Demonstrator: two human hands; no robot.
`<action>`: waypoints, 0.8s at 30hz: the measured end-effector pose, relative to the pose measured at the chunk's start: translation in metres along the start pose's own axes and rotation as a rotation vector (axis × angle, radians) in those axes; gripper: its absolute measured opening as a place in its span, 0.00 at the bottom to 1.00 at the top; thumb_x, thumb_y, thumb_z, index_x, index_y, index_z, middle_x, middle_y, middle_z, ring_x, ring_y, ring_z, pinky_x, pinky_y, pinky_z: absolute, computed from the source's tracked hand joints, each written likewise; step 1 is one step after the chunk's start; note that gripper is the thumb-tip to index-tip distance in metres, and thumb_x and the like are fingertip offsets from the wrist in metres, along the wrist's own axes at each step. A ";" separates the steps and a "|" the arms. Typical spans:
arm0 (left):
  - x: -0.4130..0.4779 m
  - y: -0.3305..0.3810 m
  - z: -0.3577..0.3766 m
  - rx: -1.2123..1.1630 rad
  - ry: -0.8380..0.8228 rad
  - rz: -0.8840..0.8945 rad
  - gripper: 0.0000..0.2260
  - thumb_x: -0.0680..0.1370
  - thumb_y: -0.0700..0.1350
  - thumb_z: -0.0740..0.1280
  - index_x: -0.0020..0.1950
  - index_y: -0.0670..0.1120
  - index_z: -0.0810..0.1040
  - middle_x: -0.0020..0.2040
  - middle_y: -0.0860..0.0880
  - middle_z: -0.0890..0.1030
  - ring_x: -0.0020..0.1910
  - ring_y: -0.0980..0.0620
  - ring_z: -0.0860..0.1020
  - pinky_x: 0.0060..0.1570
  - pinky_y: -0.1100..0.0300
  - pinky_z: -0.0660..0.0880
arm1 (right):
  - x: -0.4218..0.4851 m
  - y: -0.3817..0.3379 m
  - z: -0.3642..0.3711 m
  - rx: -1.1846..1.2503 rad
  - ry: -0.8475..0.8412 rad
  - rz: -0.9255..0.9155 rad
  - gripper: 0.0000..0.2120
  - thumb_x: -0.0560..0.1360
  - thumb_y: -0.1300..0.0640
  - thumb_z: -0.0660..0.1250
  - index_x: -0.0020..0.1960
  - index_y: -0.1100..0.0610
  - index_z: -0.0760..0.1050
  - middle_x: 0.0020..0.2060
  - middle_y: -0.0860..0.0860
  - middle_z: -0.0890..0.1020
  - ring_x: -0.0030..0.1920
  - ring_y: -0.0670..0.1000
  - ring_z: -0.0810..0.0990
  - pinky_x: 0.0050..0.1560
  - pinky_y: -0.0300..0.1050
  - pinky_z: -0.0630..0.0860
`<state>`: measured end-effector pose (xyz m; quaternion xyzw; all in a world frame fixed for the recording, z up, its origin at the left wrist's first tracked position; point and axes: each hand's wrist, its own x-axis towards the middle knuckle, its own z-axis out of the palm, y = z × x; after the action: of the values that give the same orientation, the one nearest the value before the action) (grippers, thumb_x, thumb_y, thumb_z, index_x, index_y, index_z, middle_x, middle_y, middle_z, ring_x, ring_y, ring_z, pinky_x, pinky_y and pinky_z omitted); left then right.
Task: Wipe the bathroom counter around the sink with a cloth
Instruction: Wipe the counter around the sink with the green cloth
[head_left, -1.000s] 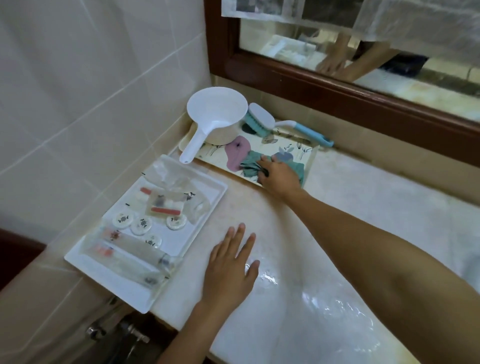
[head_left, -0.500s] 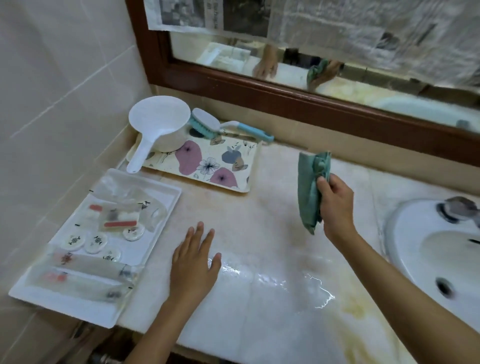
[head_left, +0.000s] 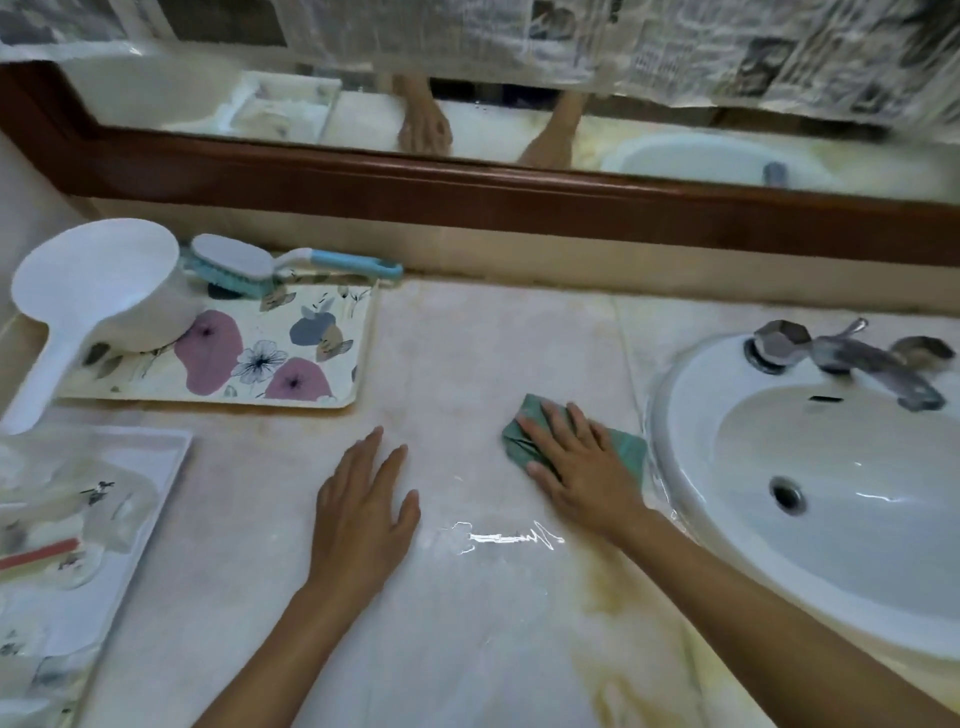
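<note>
A folded green cloth (head_left: 629, 450) lies flat on the pale marble counter (head_left: 483, 353), just left of the white sink (head_left: 691, 415). My right hand (head_left: 582, 462) presses down on the cloth with fingers spread, covering most of it. My left hand (head_left: 361, 512) rests palm down on the bare counter to the left, fingers apart, holding nothing. A wet, shiny patch (head_left: 498, 538) shows on the counter between my two hands.
A flowered tray (head_left: 291, 364) at the back left carries a white scoop (head_left: 98, 296) and a blue brush (head_left: 260, 265). A white tray (head_left: 150, 499) of wrapped toiletries sits at the left edge. A metal tap (head_left: 852, 358) stands behind the sink. A wood-framed mirror (head_left: 467, 192) runs along the back.
My right hand took the green cloth off the flowered tray, carried it right through the air, and now presses it flat on the counter beside the sink. My left hand stayed flat.
</note>
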<state>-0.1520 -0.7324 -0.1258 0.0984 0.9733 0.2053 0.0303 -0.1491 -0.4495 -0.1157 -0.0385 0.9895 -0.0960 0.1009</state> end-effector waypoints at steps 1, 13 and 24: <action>0.008 0.003 0.005 0.031 -0.021 -0.009 0.29 0.75 0.60 0.50 0.73 0.51 0.69 0.78 0.49 0.60 0.76 0.46 0.60 0.68 0.45 0.63 | 0.006 0.004 0.002 -0.032 0.004 -0.020 0.27 0.75 0.32 0.35 0.73 0.34 0.36 0.78 0.43 0.45 0.78 0.52 0.42 0.74 0.50 0.43; 0.017 0.011 0.020 0.155 0.017 -0.056 0.26 0.75 0.58 0.54 0.73 0.54 0.66 0.79 0.52 0.59 0.77 0.48 0.57 0.66 0.46 0.61 | 0.122 0.030 -0.019 0.036 0.046 0.273 0.27 0.80 0.37 0.40 0.77 0.38 0.41 0.78 0.47 0.41 0.77 0.59 0.38 0.72 0.66 0.37; 0.018 0.011 0.020 0.149 0.024 -0.062 0.26 0.76 0.58 0.54 0.73 0.54 0.66 0.79 0.53 0.59 0.77 0.49 0.56 0.67 0.46 0.61 | 0.042 0.048 -0.005 -0.101 0.020 0.002 0.24 0.78 0.37 0.37 0.75 0.32 0.42 0.78 0.42 0.43 0.78 0.55 0.41 0.72 0.65 0.43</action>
<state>-0.1653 -0.7114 -0.1398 0.0675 0.9888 0.1322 0.0176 -0.1941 -0.4056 -0.1285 -0.0414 0.9941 -0.0462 0.0890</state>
